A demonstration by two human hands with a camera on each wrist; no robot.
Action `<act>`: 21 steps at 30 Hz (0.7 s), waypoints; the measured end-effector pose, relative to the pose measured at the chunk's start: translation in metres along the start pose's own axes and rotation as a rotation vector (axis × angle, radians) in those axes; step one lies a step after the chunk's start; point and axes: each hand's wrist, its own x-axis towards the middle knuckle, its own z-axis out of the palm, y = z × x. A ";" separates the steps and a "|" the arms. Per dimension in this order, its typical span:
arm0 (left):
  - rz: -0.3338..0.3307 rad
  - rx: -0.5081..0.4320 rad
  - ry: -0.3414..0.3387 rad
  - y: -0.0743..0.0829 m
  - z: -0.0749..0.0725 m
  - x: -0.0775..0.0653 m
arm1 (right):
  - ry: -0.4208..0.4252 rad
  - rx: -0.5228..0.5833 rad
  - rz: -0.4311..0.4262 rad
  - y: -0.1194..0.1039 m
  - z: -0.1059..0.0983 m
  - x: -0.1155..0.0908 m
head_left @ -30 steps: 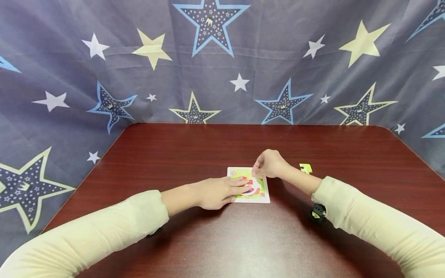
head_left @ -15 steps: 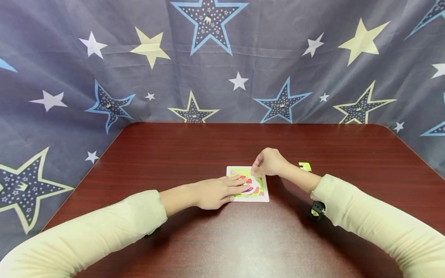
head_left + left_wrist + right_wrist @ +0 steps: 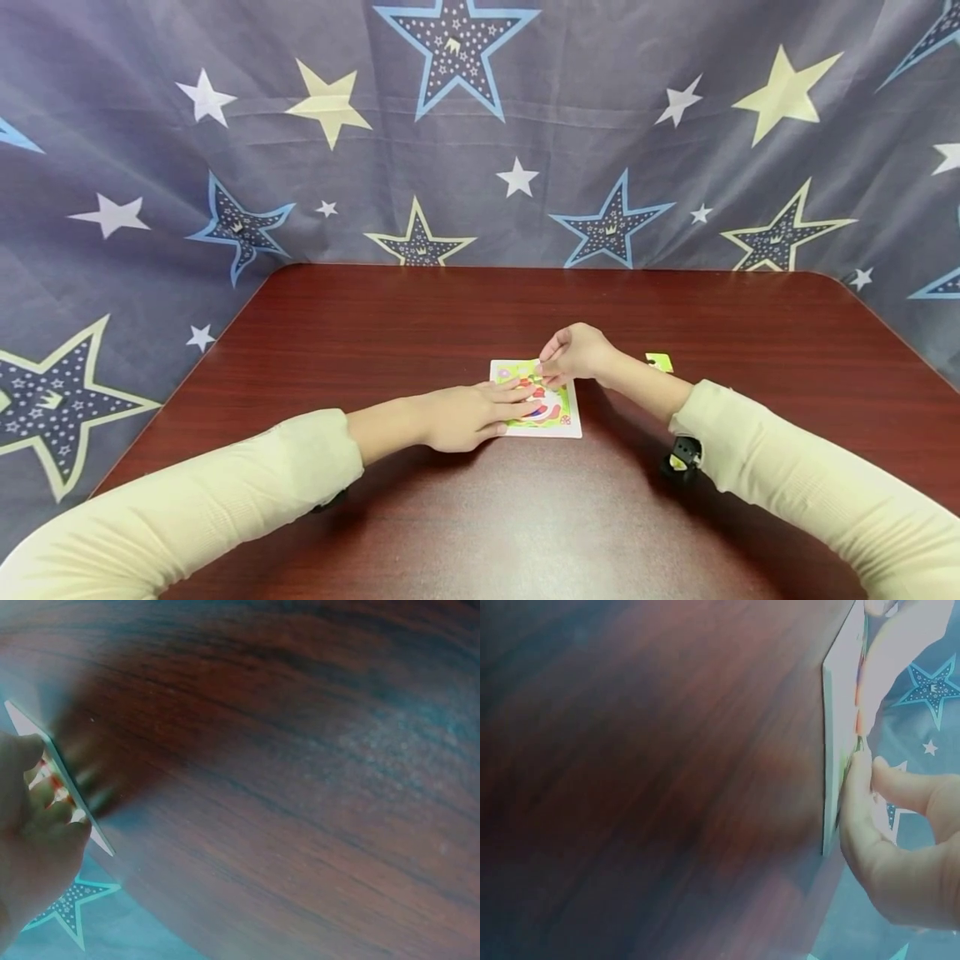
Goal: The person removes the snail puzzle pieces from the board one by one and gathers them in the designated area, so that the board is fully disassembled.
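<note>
A small square picture puzzle [image 3: 555, 431] with a white border and a green, red and blue picture lies on the table. My left hand [image 3: 465, 417] rests flat on its left part, fingers spread and covering much of the picture. At the puzzle's top right corner is my right hand [image 3: 581, 354], its thumb and fingers bent. In the right wrist view, the fingertips of my right hand [image 3: 900, 840] pinch at a thin greenish puzzle piece [image 3: 860, 743] against the puzzle's face; most of the piece is hidden. The left wrist view shows my left hand [image 3: 37, 817] over the puzzle's edge [image 3: 79, 799].
A loose green puzzle piece [image 3: 660, 362] lies on the dark red wooden table [image 3: 420, 317], just behind my right forearm. A grey curtain [image 3: 487, 217] with stars stands along the table's far and left edges.
The fingers of my right hand have shifted slightly left and spread apart at the puzzle's top right corner. My left hand stays in place on the puzzle.
</note>
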 end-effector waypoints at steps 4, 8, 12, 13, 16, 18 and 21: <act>-0.007 0.000 -0.002 0.000 0.000 0.000 | 0.009 0.026 0.001 -0.004 0.004 0.000; -0.012 -0.010 -0.003 0.000 0.000 0.000 | 0.021 -0.008 0.002 -0.006 0.007 0.001; -0.005 -0.008 -0.001 0.000 0.001 0.000 | 0.036 -0.036 -0.009 -0.005 0.009 0.001; -0.004 -0.005 -0.001 0.000 0.001 0.000 | 0.042 -0.039 -0.017 -0.005 0.008 0.001; 0.001 0.003 0.000 0.000 0.001 0.001 | 0.056 -0.046 -0.041 -0.004 0.005 0.001; -0.001 0.009 0.000 0.000 0.000 0.001 | 0.060 -0.055 -0.055 -0.004 0.002 0.000; -0.009 0.016 0.000 0.000 -0.001 0.001 | 0.059 -0.045 -0.044 -0.003 -0.004 -0.002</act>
